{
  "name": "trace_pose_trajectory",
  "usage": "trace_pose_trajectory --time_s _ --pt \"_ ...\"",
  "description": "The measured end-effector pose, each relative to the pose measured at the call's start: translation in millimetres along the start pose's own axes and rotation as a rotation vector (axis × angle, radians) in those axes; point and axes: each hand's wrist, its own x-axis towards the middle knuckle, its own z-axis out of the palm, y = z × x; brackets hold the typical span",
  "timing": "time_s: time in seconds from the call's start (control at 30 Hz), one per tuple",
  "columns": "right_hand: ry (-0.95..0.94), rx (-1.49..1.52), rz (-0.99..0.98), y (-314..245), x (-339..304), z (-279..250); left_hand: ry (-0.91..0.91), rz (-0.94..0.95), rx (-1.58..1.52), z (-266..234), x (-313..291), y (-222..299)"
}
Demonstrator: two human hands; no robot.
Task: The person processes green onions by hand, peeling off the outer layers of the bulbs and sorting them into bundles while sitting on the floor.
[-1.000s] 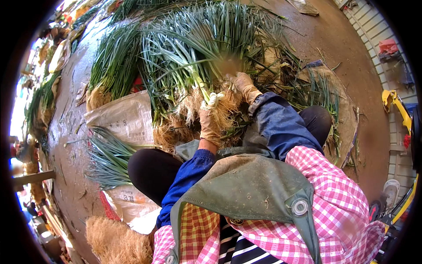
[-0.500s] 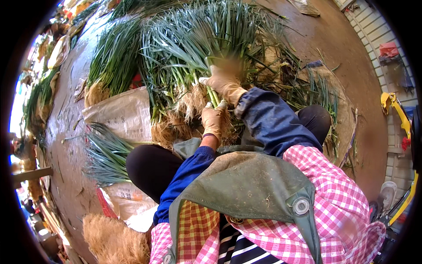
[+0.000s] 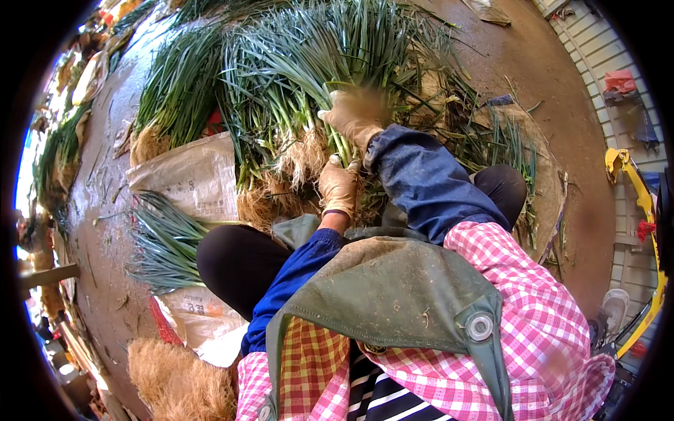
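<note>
My left hand (image 3: pixel 338 185), in a tan glove, is closed round the lower stems of a few green garlic stalks (image 3: pixel 342 149). Higher up the same stalks is my right hand (image 3: pixel 353 121), also gloved, its fingers wrapped round them; a blurred smudge covers part of that hand. Beyond both hands spreads a big heap of green garlic (image 3: pixel 330 45), long leaves pointing away from me. Just left of my hands hang its pale, stringy roots (image 3: pixel 303 153).
A separate green garlic bundle (image 3: pixel 182 84) lies farther left. Smaller stalks (image 3: pixel 163 242) rest on a printed sack (image 3: pixel 200 175) beside my left knee. A brown clump of roots (image 3: pixel 184 379) sits lower left. Leaf scraps (image 3: pixel 509 144) litter sacking on the right, and a yellow metal frame (image 3: pixel 642 189) stands at the far right.
Both hands keep their grip on the stalks. The right hand has shifted slightly up and left, and the left hand slightly left. The whole view has moved a little.
</note>
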Motion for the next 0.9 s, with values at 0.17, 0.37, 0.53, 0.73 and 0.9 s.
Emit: trace_pose_trajectory --time_s 0.17,0.37,0.53,0.73,0.9 --pt "0.099 0.173 -0.004 31.1 20.8 1.3 -0.037 -0.015 -0.03 5.2 0.7 11.3" --pt "-0.159 1.087 0.037 37.1 -20.4 5.3 -0.102 -0.158 -0.987 12.3 18.1 -17.6" --pt "-0.518 1.403 -0.054 33.9 -88.4 -24.0 -0.077 -0.244 -1.056 11.1 22.6 -25.9" --pt "-0.157 1.376 -0.093 31.0 -125.3 -77.6 -0.126 -0.306 -0.983 -2.4 9.5 2.7" --pt "-0.065 1.3 -0.043 44.9 -78.1 -63.9 -0.136 -0.189 -1.124 -5.2 15.9 -7.0"
